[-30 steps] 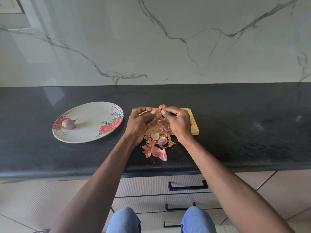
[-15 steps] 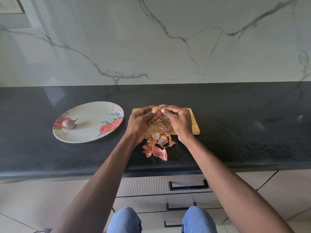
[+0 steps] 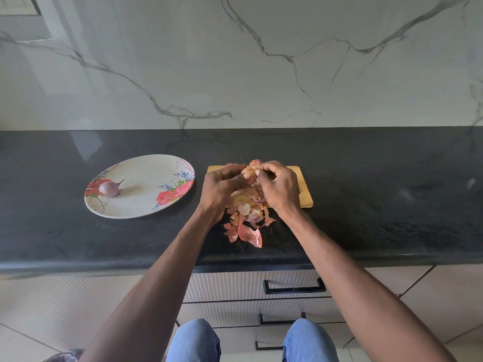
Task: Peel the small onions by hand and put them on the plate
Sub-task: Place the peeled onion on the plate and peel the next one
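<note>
Dark counter (image 3: 366,205): both hands, left (image 3: 222,189) and right (image 3: 279,189), pinch an onion (image 3: 249,172) between fingertips, mid-peel; next, strip the skin, then plate (image 3: 141,205) it.

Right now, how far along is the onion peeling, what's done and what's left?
Done: one peeled onion lies on the plate, and a pile of skins sits at the cutting board. In hand: the left hand and right hand grip a second onion, partly skinned. Left: finish it and plate it. Any further onions would be hidden by the hands.
</note>
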